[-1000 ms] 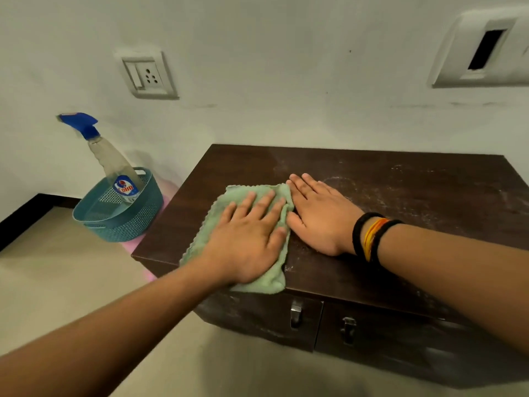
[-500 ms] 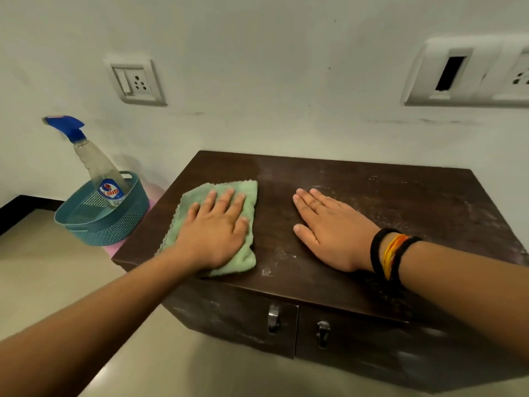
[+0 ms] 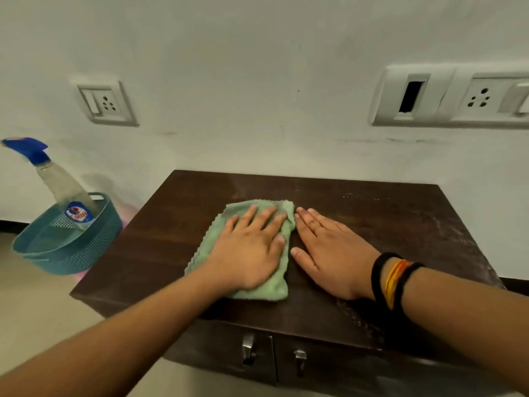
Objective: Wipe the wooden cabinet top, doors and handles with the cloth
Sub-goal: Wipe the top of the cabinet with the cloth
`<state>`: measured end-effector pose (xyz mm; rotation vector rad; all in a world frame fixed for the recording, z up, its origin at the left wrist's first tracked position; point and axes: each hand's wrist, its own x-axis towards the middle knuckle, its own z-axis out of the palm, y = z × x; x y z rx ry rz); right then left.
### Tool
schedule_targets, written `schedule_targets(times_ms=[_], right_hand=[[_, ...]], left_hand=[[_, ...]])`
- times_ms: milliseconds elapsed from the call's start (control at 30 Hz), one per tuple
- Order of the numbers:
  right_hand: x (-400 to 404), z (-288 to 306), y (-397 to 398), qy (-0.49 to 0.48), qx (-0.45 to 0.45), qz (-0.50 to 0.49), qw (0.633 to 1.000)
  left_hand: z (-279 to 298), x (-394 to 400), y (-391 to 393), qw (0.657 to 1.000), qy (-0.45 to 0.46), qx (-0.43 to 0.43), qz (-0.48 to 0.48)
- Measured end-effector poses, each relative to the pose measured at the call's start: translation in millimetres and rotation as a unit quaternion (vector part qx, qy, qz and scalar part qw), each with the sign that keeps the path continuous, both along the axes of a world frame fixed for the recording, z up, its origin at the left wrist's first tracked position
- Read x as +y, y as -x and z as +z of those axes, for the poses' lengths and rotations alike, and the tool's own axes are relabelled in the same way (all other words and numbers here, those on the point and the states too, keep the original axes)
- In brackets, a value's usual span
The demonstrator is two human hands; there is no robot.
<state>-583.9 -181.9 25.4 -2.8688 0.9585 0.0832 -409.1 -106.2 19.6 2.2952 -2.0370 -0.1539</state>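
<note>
The dark wooden cabinet top [image 3: 160,239] fills the middle of the view, with dusty whitish smears on its right part. A light green cloth [image 3: 272,289] lies flat on it, left of centre. My left hand [image 3: 252,250] presses down on the cloth, palm flat and fingers spread. My right hand [image 3: 332,253] rests flat on the bare wood just right of the cloth, its fingertips at the cloth's edge, holding nothing. Below the front edge are two doors, each with a small metal handle: the left handle [image 3: 248,349] and the right handle [image 3: 300,362].
A teal perforated basket [image 3: 71,253] stands to the left of the cabinet with a spray bottle [image 3: 63,190] leaning in it. The white wall behind carries a socket plate [image 3: 107,103] and a wider switch panel [image 3: 449,96]. Pale floor lies in front.
My left hand has slid the cloth to the right across the top, closing the gap to my right hand. The right hand has stayed flat in place.
</note>
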Motion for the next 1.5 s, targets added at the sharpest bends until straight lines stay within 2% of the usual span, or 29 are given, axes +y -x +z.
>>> schedule_targets(times_ms=[100,200,267,367,433,500,567,600,667,733,767,833,900,933,1000,1067,1100,1167,1233,1267,1333,1400,1433,1500], right_hand=[[-2.8,0.2,7.4,-0.003,0.004,-0.006,1.0],[-3.5,-3.3,10.9,-0.002,-0.009,-0.01,1.0],[-4.1,-2.4,9.4,-0.002,-0.014,-0.011,1.0],[-4.2,0.4,12.2,-0.006,-0.01,-0.01,1.0],[-3.7,0.7,14.9,-0.014,-0.009,-0.006,1.0],[-4.8,-1.3,16.2,-0.008,-0.016,-0.009,1.0],[-4.3,-1.2,14.2,-0.001,-0.005,-0.006,1.0],[-3.5,-1.3,13.8,0.0,-0.001,-0.005,1.0],[-4.4,1.9,15.1,-0.005,0.001,-0.01,1.0],[-4.4,4.3,15.8,-0.014,0.008,-0.006,1.0],[-5.1,3.4,16.3,-0.011,0.006,-0.005,1.0],[-7.5,1.5,16.3,-0.003,0.001,-0.004,1.0],[-6.4,-0.3,15.1,0.0,0.0,-0.007,1.0],[-6.4,-0.8,15.3,0.002,-0.003,-0.011,1.0],[-7.0,0.3,16.1,-0.003,-0.012,-0.017,1.0],[-8.2,0.3,17.2,-0.013,-0.016,-0.013,1.0],[-9.6,-1.6,18.1,-0.016,-0.02,-0.012,1.0],[-12.8,-4.8,20.0,-0.017,-0.029,-0.023,0.999],[-16.2,-6.4,21.9,-0.012,-0.039,-0.043,0.998],[-17.6,-6.4,23.2,-0.011,-0.041,-0.051,0.998],[-19.0,-5.3,24.9,-0.014,-0.039,-0.057,0.998],[-19.6,-4.2,25.6,-0.016,-0.03,-0.053,0.998],[-19.1,-5.0,25.9,-0.016,-0.028,-0.052,0.998],[-18.7,-7.8,26.7,-0.01,-0.038,-0.057,0.998]], left_hand=[[2.1,2.6,-30.2,0.996,-0.016,-0.012,0.083],[-3.7,51.9,6.8,0.999,-0.019,-0.043,0.026],[-4.6,27.3,9.1,1.0,0.009,-0.018,-0.019],[4.9,-19.5,-29.2,0.997,-0.022,0.006,0.07],[-4.0,-0.1,-26.9,0.993,-0.021,-0.014,0.112],[-6.1,19.6,9.3,0.997,-0.008,-0.041,0.06],[-6.7,-8.3,18.2,1.0,0.009,-0.013,-0.01],[-2.9,-33.6,8.8,1.0,0.003,-0.001,-0.002],[10.8,-72.2,-34.3,0.996,-0.017,0.028,0.087],[3.5,-64.1,-61.6,0.982,-0.033,0.012,0.187],[-1.9,-50.1,-55.0,0.98,-0.031,-0.001,0.198],[-6.6,-34.1,-11.6,0.992,-0.015,-0.007,0.123],[-6.1,-56.5,7.9,1.0,-0.005,0.0,0.016],[-1.6,-74.6,1.6,1.0,-0.01,0.004,-0.003],[9.6,-99.0,-38.8,0.998,-0.029,0.015,0.06],[5.0,-78.6,-64.0,0.989,-0.037,0.001,0.145],[-0.1,-58.4,-57.0,0.987,-0.032,-0.01,0.155],[-4.3,-27.0,-11.1,0.997,-0.015,-0.02,0.077],[-6.2,-43.6,15.8,0.999,-0.003,-0.006,-0.031],[-3.3,-65.5,13.8,0.999,0.0,0.0,-0.047],[5.8,-102.5,-14.5,1.0,-0.014,0.006,0.013],[2.5,-94.8,-40.5,0.995,-0.026,-0.003,0.099],[-2.2,-75.7,-38.6,0.994,-0.026,-0.008,0.109],[-6.4,-41.2,-8.8,0.998,-0.013,-0.015,0.054]])
